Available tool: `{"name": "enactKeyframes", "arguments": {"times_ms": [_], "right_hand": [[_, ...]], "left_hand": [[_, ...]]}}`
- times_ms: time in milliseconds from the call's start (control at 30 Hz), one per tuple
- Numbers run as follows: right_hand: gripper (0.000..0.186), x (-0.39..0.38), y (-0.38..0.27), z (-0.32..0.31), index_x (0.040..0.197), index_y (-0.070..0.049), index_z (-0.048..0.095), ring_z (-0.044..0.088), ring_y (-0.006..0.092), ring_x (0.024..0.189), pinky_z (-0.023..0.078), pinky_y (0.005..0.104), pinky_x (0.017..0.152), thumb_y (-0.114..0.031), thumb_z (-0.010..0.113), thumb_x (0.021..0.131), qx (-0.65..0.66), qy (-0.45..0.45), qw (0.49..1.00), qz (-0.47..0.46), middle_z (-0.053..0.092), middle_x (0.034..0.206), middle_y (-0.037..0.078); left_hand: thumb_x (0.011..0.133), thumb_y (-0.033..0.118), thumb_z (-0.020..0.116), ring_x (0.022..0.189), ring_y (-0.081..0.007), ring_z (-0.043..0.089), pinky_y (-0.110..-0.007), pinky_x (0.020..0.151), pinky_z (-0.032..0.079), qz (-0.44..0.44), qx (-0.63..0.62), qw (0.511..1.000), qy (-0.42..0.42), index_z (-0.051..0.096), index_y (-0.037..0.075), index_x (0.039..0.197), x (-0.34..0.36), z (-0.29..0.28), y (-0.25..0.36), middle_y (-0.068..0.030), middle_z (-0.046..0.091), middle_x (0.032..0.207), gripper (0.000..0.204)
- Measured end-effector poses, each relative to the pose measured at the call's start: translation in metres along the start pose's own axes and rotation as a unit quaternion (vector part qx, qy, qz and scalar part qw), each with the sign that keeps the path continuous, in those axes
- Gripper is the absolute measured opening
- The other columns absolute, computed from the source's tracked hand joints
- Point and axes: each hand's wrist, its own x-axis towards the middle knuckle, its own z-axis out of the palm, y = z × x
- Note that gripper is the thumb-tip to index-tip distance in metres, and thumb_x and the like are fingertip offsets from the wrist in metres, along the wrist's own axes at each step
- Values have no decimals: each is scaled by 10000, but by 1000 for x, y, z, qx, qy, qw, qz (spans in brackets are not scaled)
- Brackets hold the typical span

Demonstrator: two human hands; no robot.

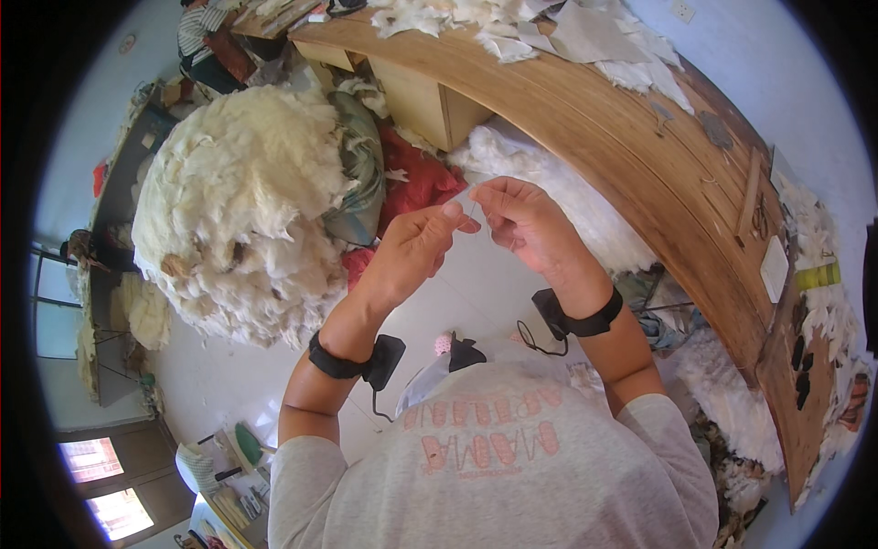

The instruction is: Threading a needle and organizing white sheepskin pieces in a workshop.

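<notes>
My left hand (413, 245) and my right hand (533, 227) are raised in front of my chest, with their fingertips almost meeting. Both are closed in a pinch. Between the fingertips runs a very thin thread-like strand (473, 209); whether it is a thread or a needle is too fine to tell. A black strap with a flat black device is fastened round each forearm, one on the left (352, 361) and one on the right (585, 320).
A large heap of white fleece (242, 201) rises on the left, beside a green sack (361, 165) and a red bag (416, 174). A long curved wooden workbench (585, 110) spans the right, holding hide scraps (594, 37) and scissors (760, 218). Another person (206, 46) stands at far left.
</notes>
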Motion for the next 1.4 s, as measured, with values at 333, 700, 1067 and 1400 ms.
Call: {"name": "enactKeyframes", "arguments": {"times_ms": [333, 700, 1067, 1400], "right_hand": [[185, 7, 0, 4, 881, -66, 613, 354, 22, 470, 245, 173, 422, -230, 654, 805, -40, -7, 999, 3, 489, 620, -46], [135, 8, 11, 36, 791, -46, 610, 387, 30, 511, 268, 172, 451, -179, 627, 807, -330, -21, 944, -19, 492, 615, -37], [150, 21, 14, 52, 857, -39, 623, 363, 12, 494, 260, 170, 433, -182, 623, 813, -336, -37, 941, 23, 507, 627, -34], [264, 62, -8, 90, 985, -48, 612, 504, 15, 640, 318, 151, 489, -236, 647, 804, -323, -35, 945, -46, 576, 722, -27]], "left_hand": [[860, 162, 584, 669, -17, 457, -167, 578, 372, 24, -27, 998, 59, 630, 2, 900, 7, 0, -18, 48, 563, 729, 171], [875, 177, 574, 583, 2, 411, -156, 494, 321, 74, -31, 986, 149, 625, 35, 884, -6, -24, -23, 63, 531, 694, 151], [862, 129, 572, 638, -22, 449, -183, 516, 360, 115, -58, 974, 186, 593, 37, 861, -13, -58, -49, 45, 536, 727, 94], [901, 200, 514, 472, -26, 413, -161, 424, 317, 76, -95, 955, 269, 589, 25, 898, -11, -114, -40, -29, 623, 731, 190]]}}
